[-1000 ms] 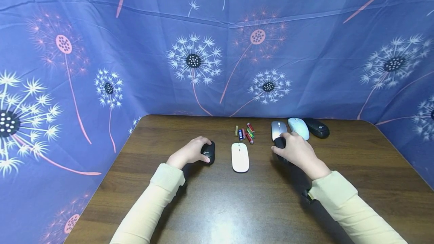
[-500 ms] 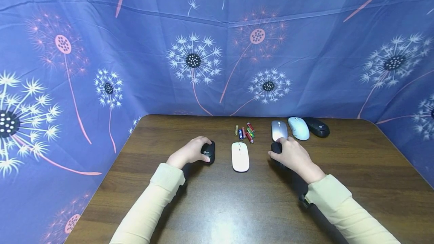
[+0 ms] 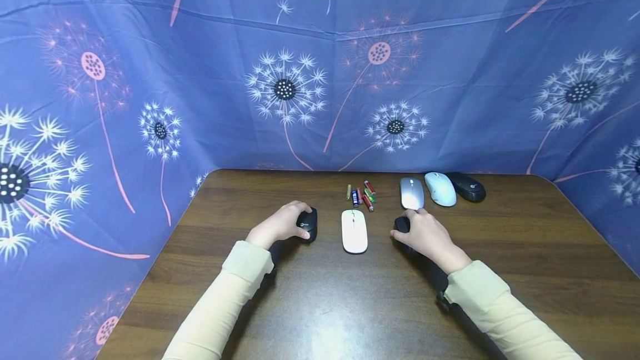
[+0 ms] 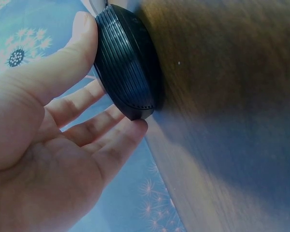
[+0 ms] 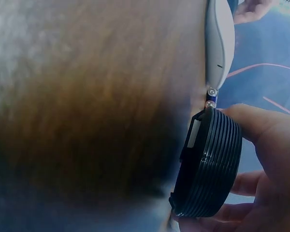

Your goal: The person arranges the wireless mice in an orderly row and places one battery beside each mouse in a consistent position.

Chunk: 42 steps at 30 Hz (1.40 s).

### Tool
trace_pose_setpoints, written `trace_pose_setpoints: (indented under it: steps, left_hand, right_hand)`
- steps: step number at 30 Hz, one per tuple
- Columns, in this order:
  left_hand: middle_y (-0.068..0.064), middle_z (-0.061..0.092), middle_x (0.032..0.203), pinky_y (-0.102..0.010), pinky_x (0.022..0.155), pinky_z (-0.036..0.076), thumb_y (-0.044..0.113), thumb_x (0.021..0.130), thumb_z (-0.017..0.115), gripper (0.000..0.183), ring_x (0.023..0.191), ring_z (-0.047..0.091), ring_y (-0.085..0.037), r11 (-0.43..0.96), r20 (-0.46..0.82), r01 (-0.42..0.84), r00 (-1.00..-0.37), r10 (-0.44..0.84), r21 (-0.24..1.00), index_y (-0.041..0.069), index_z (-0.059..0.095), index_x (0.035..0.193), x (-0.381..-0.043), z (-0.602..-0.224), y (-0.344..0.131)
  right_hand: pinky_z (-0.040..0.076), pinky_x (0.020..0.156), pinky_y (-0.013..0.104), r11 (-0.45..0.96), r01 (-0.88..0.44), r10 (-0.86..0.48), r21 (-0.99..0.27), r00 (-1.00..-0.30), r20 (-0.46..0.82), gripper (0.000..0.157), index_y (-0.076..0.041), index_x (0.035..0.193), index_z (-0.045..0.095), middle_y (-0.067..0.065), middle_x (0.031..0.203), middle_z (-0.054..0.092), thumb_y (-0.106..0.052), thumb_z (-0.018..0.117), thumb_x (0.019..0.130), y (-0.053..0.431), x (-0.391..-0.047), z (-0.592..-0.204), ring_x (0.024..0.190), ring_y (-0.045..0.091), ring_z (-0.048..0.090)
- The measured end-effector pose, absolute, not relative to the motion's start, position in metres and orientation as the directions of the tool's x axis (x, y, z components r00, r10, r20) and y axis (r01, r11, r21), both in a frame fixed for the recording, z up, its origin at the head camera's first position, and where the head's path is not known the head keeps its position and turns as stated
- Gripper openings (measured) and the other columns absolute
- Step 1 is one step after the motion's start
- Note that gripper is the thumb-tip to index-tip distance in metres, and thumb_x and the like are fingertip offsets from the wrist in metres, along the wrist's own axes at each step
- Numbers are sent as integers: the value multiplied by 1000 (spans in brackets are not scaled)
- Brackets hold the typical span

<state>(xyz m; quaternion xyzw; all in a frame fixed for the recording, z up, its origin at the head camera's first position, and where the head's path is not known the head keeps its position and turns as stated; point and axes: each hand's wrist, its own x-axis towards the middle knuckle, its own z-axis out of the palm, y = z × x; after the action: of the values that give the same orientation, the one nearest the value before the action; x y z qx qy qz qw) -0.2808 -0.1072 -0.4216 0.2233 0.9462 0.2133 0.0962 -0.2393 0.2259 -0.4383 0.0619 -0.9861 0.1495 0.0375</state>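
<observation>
Left of centre on the wooden table, my left hand [image 3: 281,223] grips a small black mouse [image 3: 308,224] between thumb and fingers. The left wrist view shows the ribbed side of this black mouse [image 4: 123,63] with fingertips against it. To the right, my right hand [image 3: 429,235] holds another black mouse [image 3: 402,225], mostly covered by the fingers in the head view. Up close in the right wrist view, that ribbed black mouse [image 5: 212,164] is pinched with its side toward the camera. A white mouse [image 3: 354,232] lies between the two hands, touched by neither.
Several small coloured batteries [image 3: 367,202] lie loosely behind the white mouse. At the back right stand a grey mouse [image 3: 412,193], a light blue mouse [image 3: 440,189] and a larger black mouse [image 3: 467,188] side by side. A blue patterned cloth [image 3: 320,71] hangs behind the table [image 3: 250,185].
My right hand has drawn its black mouse toward me and slightly left, away from the grey mouse, now fully uncovered. The left hand and its mouse have stayed in place.
</observation>
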Motion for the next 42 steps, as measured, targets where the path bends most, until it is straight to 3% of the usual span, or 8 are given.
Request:
trace_pose_setpoints:
  steps: [42]
  left_hand:
    - [-15,50,134,-41,103,37,18,73,82,59,126,44,-30,822,-107,356,-890,444,444,6,56,125,-282,-420,-107]
  right_hand:
    - [47,57,41,962,-80,-72,-260,-997,40,65,4,119,58,28,102,57,-44,71,78,222,-247,-442,76,31,57]
